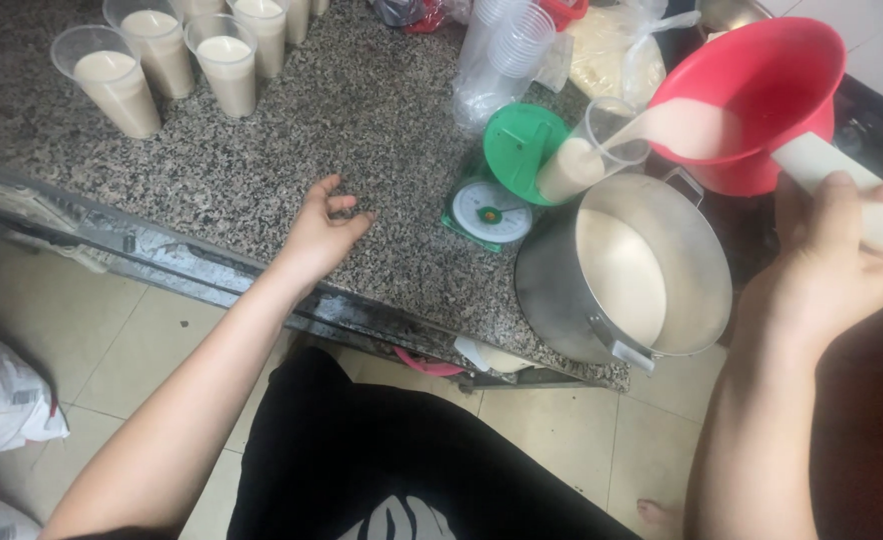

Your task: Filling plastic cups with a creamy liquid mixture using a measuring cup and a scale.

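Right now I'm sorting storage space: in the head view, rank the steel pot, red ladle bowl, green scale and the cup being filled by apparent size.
1. steel pot
2. red ladle bowl
3. green scale, though nearness makes this unsure
4. cup being filled

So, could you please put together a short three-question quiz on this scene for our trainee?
1. True or false: the right hand holds the red scoop by its white handle.
2. Where does the pale liquid from the scoop land? A) the steel pot B) the clear cup on the green scale C) the floor
3. Fill in: the left hand rests on the granite ____.

Key
1. True.
2. B; the cup is partly full.
3. Counter; the fingers are loosely curled and hold nothing.
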